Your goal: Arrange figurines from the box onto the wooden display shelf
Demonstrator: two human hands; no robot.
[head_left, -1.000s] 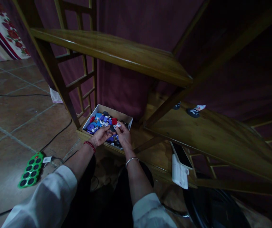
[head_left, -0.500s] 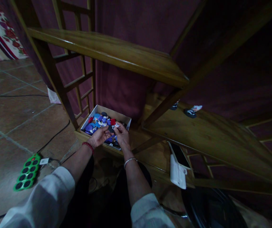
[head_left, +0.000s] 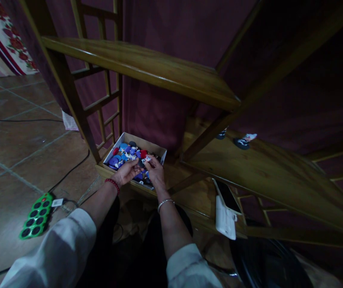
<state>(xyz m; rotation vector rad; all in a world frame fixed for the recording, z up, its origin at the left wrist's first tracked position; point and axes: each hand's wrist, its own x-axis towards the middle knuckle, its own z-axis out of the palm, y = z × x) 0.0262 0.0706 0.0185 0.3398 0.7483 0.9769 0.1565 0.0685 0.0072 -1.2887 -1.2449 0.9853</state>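
Head view. Wooden shelf unit, one. Open box, one, on its low board; the thin walls probably flex, so support belongs under opposite sides. Its small pieces overlap too closely for a reliable count. Green power strip, one, on the floor. Hands, two: the left hand pinches the dark base of a figurine above the box; the right hand pinches its pale part. Phone, one, and white case, one, lie together. Figurines, three distinct: one held, two on the board at right. Each is presumably light, stiff and smooth, its slender parts fragile; the base offers the safer grip.
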